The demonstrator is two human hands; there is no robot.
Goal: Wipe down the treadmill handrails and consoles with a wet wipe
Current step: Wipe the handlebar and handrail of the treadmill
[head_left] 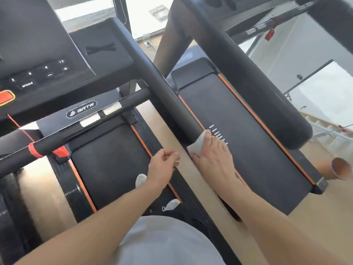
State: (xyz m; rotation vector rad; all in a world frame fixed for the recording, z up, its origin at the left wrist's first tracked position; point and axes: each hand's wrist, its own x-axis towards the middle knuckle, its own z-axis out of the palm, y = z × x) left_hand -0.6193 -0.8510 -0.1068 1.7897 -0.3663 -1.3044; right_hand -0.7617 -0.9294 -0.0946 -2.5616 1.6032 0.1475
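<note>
Black console (36, 60) at far left looks not yet wiped. L hand (164, 165) loosely curled, holds nothing. R hand (212, 155) clamps wipe (196, 145) round rail (168, 96) near its end. Next: you slide wipe up rail w/ steady pressure.

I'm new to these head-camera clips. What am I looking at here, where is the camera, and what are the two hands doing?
The one picture comes from a camera worn on the person's head, looking forward and down. The person stands on a treadmill; its console with buttons is at upper left. A second treadmill stands beside it on the right. The right hand grips a white wet wipe wrapped round the near end of the long black handrail. The left hand hangs loosely curled just beside that end and seems to hold nothing. A paper cup lies at the right edge.
</note>
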